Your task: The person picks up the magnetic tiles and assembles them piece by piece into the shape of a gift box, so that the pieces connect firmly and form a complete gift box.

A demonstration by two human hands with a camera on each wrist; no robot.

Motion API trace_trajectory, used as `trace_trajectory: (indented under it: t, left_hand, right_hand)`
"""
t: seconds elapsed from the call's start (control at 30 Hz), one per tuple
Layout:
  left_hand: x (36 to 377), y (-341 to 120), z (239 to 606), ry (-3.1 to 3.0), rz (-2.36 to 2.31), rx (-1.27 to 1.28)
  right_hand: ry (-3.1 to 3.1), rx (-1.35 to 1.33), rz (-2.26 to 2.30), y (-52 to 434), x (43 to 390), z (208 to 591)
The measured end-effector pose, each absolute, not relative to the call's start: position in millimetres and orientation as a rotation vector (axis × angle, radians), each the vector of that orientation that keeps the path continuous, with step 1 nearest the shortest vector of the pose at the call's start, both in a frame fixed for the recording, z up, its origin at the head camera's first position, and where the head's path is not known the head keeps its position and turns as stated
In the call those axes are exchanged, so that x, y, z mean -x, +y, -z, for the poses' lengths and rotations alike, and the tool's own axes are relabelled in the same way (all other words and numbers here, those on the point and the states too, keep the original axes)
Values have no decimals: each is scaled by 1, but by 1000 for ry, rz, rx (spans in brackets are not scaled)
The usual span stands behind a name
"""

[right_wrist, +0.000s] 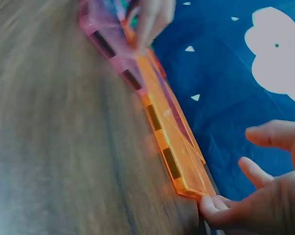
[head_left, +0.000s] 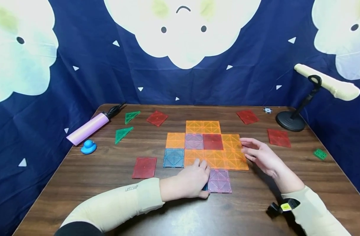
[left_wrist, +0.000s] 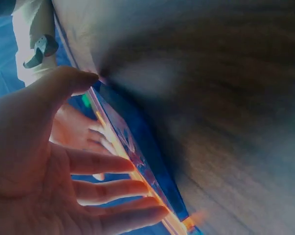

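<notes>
Magnetic tiles lie flat as a joined patch in the middle of the wooden worktop: 2 orange squares at the far edge, then a row of orange, purple, red and orange, then a near row of 1 blue tile followed by 3 orange ones. A single purple tile sits against the near edge of that patch, just right of the left hand. The left hand rests palm down on the worktop, fingers stretched loosely over the near orange row and touching the purple tile's left edge; its grip is loose and holds nothing. A dark blue piece peeks out from under that hand, too hidden to identify. The right hand hovers at the right edge of the patch, fingers extended toward the orange tiles, thumb low by the corner; its grip is likewise slack and empty.

4 loose red tiles lie apart from the patch: 1 near left, 1 far left, 1 far right and 1 right. 2 green triangle tiles sit far left beside a pink hand pump and a blue rubber duck. A small green brick lies at the right edge, and a black stand carries a cream padded arm at the far right corner.
</notes>
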State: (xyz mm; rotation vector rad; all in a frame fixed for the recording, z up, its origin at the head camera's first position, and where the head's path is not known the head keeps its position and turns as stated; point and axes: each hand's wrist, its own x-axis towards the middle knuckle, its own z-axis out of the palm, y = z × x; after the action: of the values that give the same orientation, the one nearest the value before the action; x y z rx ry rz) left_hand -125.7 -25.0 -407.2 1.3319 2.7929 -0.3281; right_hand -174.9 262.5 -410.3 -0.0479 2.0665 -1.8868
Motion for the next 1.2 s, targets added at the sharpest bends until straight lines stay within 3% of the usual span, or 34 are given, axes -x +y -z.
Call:
trace_trajectory:
  t: [0.17,0.5,0.77,1.03,1.2]
  left_hand:
    - [130,-27,398,2712,326,-1400]
    - [145,-39,386,2553,-56,-1388]
    - [150,-41,385,2651,-321,-1769]
    - [140,-39,388,2999,-59,-1974]
    - [128,-34,391,3193,108,-1925]
  right_hand:
    - [1729,-128,2202,271,174,409]
    - [1786,-35,2264,261,179,411]
    - [1682,44,2281,252,188,413]
    - [1729,129,2119,249,191,418]
    - [1810,148,2029,243,190,419]
